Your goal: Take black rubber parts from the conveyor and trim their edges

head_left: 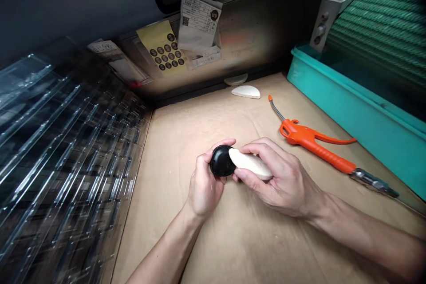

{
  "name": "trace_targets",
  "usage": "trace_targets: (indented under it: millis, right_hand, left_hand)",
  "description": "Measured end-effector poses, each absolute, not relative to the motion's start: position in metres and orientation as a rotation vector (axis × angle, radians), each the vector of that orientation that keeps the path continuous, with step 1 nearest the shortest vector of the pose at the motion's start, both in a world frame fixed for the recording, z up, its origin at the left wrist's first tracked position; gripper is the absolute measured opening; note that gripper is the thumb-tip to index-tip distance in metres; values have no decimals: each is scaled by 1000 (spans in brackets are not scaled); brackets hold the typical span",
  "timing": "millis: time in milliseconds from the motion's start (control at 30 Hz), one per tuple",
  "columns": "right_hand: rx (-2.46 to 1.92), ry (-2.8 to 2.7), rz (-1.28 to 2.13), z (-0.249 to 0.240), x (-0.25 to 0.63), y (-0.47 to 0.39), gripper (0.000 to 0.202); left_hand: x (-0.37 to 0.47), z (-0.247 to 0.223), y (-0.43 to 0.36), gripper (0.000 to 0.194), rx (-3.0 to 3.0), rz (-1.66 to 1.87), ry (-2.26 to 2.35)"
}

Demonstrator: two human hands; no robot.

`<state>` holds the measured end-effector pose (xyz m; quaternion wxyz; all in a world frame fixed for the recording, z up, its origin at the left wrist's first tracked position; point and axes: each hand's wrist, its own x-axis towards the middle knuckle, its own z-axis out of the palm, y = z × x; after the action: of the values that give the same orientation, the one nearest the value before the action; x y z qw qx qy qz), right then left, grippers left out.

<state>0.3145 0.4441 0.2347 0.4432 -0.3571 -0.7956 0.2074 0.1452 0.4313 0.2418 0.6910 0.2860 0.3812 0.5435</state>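
Observation:
My left hand [205,186] is closed around the rim of a small round black plastic part [221,161], its dark glossy face turned up. In my right hand [286,177], between thumb and fingers, is a cream-white half-moon pad [249,163] that looks like felt or foam. The pad's tip reaches the right edge of the black part and seems to touch it. Another half-moon pad [245,92] lies at the back of the cardboard-covered bench [173,151], with its reflection behind it.
An orange air blow gun [309,139] lies at the right, its hose running off the edge. Beside it stands a teal bin [353,97] by a green ribbed roll [382,22]. Clear plastic trays [66,164] are stacked left. Labels and a yellow sticker sheet [159,46] hang behind.

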Motion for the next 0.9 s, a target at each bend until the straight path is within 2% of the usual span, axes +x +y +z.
trace_targets:
  millis: [900]
  right_hand:
    - [-918,-1848,596,233,305,437,27]
  left_hand:
    - [147,240,423,41,771,1182,944]
